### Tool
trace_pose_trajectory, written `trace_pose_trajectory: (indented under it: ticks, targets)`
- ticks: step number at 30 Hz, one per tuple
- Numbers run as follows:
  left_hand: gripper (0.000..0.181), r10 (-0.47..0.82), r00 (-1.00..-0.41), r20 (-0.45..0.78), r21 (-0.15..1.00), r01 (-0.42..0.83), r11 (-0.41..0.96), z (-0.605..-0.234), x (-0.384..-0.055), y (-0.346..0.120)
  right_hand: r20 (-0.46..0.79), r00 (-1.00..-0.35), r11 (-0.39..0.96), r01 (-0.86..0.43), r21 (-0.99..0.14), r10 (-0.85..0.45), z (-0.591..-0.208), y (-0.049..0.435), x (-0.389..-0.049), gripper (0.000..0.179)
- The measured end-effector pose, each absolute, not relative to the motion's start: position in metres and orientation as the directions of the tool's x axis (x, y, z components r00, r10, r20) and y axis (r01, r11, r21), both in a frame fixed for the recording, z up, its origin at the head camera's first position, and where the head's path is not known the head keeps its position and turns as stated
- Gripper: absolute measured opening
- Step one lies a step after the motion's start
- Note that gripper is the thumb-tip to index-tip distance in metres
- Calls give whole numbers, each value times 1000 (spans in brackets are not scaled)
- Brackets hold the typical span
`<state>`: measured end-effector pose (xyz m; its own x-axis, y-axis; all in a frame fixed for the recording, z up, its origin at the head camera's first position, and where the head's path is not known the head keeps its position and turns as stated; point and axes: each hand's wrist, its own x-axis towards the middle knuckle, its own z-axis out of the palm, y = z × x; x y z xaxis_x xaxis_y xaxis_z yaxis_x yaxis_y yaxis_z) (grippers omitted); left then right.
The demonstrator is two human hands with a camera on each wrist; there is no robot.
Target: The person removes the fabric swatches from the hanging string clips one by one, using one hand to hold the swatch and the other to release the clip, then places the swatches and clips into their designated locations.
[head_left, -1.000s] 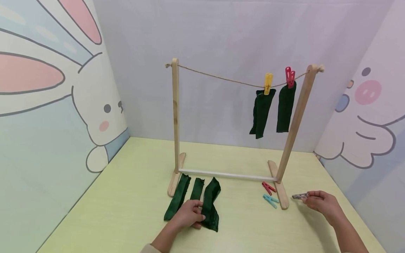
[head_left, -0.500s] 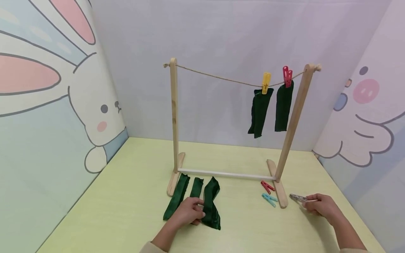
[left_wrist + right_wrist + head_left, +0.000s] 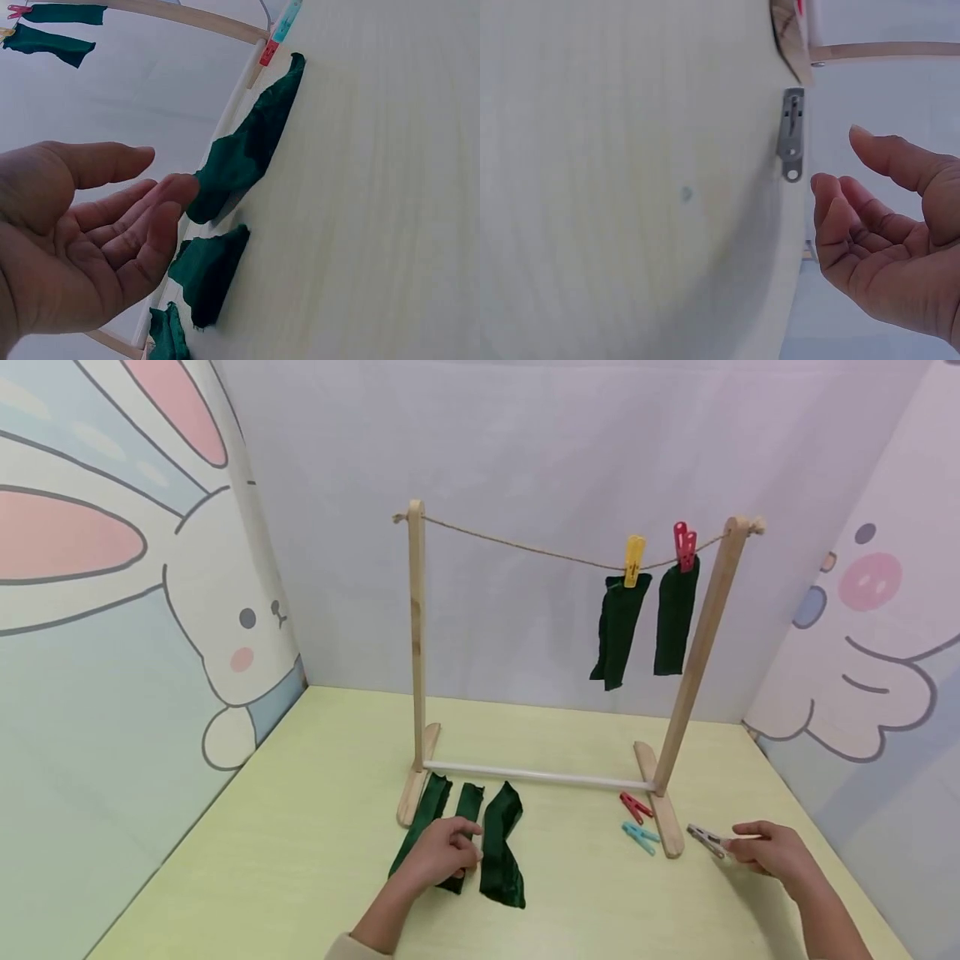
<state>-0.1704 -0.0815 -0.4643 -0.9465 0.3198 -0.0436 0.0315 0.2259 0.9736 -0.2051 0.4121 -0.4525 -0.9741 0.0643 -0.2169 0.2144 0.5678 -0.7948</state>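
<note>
Three dark green cloth strips lie on the table: a left strip (image 3: pixel 429 806), a middle strip (image 3: pixel 470 802) and a right, creased strip (image 3: pixel 501 843). My left hand (image 3: pixel 444 852) hovers over the middle strip, covering part of it; the left wrist view shows the thumb apart from loosely bent fingers, nothing held. A grey clothespin (image 3: pixel 792 135) lies on the table by the rack's right foot. Just beside its handle end is my right hand (image 3: pixel 772 849), thumb and fingers parted and holding nothing.
A wooden rack with a left post (image 3: pixel 417 635) and right post (image 3: pixel 701 652) carries a sagging twine line (image 3: pixel 525 546). Two green cloths hang there from a yellow clothespin (image 3: pixel 634 560) and a red clothespin (image 3: pixel 686 547). Another red clothespin (image 3: pixel 636 807) and a blue clothespin (image 3: pixel 641 837) lie by the right foot.
My right hand has lowered the grey clothespin to the table and let it go. My left hand has drawn off the right strip's edge, slightly up and left.
</note>
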Motion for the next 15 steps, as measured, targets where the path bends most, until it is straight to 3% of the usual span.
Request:
trace_pose_trajectory:
  ticks: [7,15]
  targets:
    - [34,279,-958,65,966,131,222,-455,-180,-74,-169,-985,564,152,-812,22,-433,408,-198,65]
    - [28,249,-958,142,964,191,185,-445,-193,-66,-76,-997,549,61,-834,-5,-413,402,-196,61]
